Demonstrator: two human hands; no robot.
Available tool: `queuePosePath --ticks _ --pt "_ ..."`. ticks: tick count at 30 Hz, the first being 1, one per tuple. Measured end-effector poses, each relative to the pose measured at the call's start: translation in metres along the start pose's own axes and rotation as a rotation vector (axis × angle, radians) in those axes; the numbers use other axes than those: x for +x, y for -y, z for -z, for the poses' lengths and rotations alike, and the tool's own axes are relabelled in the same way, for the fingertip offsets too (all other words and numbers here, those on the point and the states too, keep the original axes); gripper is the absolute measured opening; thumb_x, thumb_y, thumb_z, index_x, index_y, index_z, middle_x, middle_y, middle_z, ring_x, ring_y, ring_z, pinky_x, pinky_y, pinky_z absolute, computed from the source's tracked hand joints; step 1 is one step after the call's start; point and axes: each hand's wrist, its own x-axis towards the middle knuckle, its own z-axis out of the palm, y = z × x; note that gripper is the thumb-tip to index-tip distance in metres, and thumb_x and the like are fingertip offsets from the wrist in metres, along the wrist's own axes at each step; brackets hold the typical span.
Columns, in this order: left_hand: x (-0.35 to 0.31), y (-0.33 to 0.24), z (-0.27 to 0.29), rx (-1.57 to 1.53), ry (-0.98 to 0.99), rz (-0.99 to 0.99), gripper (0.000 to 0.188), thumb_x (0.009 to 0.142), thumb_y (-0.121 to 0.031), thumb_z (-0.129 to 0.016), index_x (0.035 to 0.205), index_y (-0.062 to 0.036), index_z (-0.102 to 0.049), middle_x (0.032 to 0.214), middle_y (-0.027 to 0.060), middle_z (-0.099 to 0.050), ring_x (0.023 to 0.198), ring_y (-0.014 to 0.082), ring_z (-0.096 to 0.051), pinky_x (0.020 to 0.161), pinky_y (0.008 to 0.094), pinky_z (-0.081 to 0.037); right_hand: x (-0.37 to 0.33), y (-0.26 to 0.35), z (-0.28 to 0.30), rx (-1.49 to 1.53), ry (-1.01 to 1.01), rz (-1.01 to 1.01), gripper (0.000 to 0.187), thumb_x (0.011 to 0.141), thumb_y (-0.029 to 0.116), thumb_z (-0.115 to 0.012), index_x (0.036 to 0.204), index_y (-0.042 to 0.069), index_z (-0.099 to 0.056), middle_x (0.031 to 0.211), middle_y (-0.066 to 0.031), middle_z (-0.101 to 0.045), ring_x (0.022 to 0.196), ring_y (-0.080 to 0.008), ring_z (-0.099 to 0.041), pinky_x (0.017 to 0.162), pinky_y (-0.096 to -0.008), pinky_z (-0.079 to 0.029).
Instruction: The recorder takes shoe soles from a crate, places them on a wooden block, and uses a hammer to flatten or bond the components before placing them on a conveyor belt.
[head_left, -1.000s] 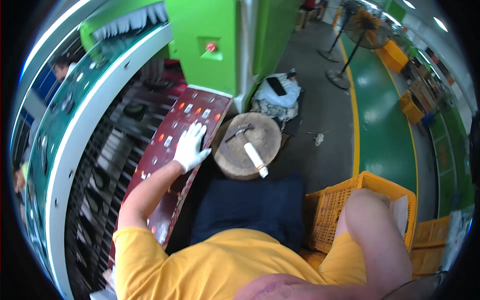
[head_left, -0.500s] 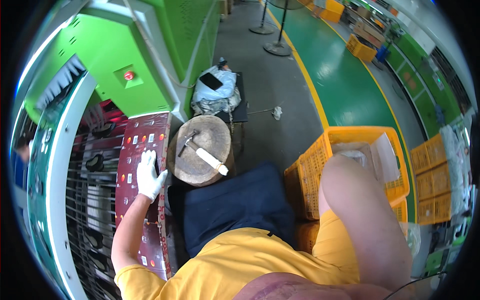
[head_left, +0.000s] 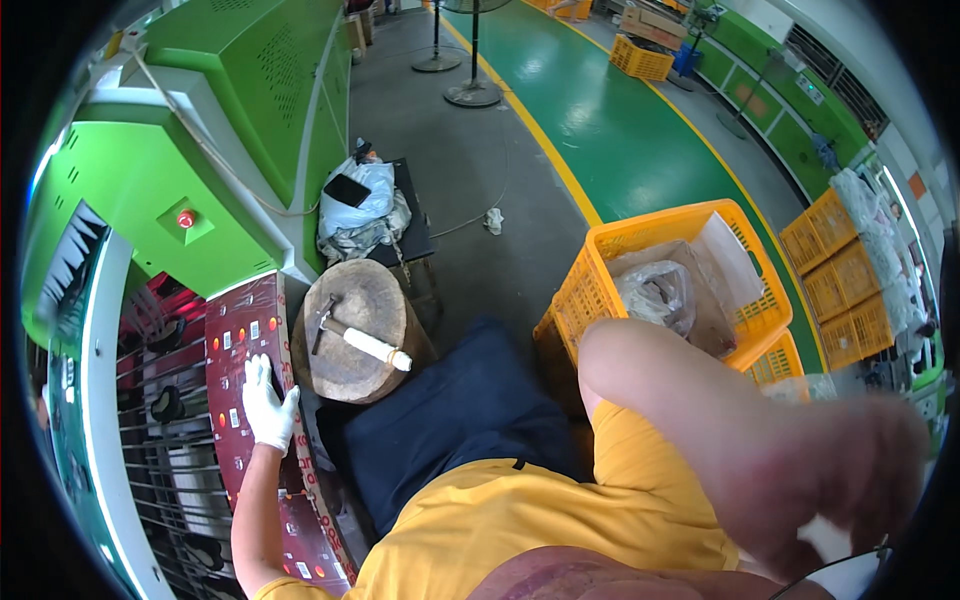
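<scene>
My left hand [head_left: 268, 408], in a white glove, lies flat with fingers stretched on a long dark red patterned ledge [head_left: 232, 345]. To its right a round wooden block [head_left: 335, 375] holds a hammer [head_left: 372, 347] with a white-wrapped handle, its head toward the far left; neither hand touches it. My right arm is bent up close in front. Blurred at the lower right, my right hand [head_left: 868, 465] appears bare. Its fingers are smeared, so I cannot see whether it holds anything. Part of a pale, dark-edged object [head_left: 845, 580] shows below it.
A yellow crate [head_left: 600, 285] with cardboard and a clear plastic bag [head_left: 660, 298] stands to the right. Further right are stacked yellow crates [head_left: 840, 285]. A green machine [head_left: 150, 190] with metal rods [head_left: 165, 440] borders the left. Beyond the block, a stool carries a bag [head_left: 365, 205] and a phone [head_left: 347, 190].
The view has turned, shifting the block and crates leftward in the picture. My right hand now shows at the lower right. My left hand stays flat on the red ledge.
</scene>
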Motion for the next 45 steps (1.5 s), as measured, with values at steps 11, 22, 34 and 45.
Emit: queuePosePath --ticks 11,22,34,45 --pt "-0.003 -0.002 -0.001 -0.023 -0.016 -0.004 0.093 0.078 -0.018 -0.087 0.158 -0.0019 -0.044 0.162 0.0220 -0.044 0.155 0.0385 -0.036 0.125 0.0464 -0.030 -0.159 -0.006 0.253 -1.298 0.490 -1.230 0.017 0.088 0.010 -0.074 0.102 0.001 -0.071 0.094 -0.0102 -0.074 0.085 -0.0210 -0.071 0.078 -0.0327 -0.055" --pt "0.006 -0.006 -0.004 -0.055 -0.035 -0.046 0.092 0.076 -0.013 -0.087 0.157 -0.0012 -0.045 0.162 0.0212 -0.046 0.154 0.0385 -0.037 0.126 0.0459 -0.029 -0.235 0.144 0.475 -1.666 0.184 -1.730 0.025 0.090 0.019 -0.079 0.107 0.001 -0.074 0.093 -0.0045 -0.074 0.083 -0.0159 -0.069 0.077 -0.0332 -0.056" --pt "0.000 -0.005 0.002 -0.025 -0.002 -0.016 0.092 0.075 -0.012 -0.087 0.156 0.0004 -0.045 0.161 0.0208 -0.047 0.154 0.0391 -0.037 0.126 0.0456 -0.029 -0.243 0.134 0.467 -1.519 0.009 -1.894 0.025 0.091 0.023 -0.080 0.103 0.002 -0.074 0.093 -0.0012 -0.072 0.087 -0.0139 -0.065 0.081 -0.0307 -0.051" --pt "0.002 -0.005 0.001 -0.035 -0.024 -0.036 0.092 0.075 -0.012 -0.086 0.157 -0.0002 -0.045 0.161 0.0207 -0.046 0.153 0.0393 -0.038 0.126 0.0457 -0.029 -0.244 0.139 0.472 -1.496 -0.022 -1.853 0.029 0.088 0.026 -0.081 0.101 0.001 -0.076 0.093 -0.0046 -0.074 0.088 -0.0151 -0.067 0.081 -0.0322 -0.052"
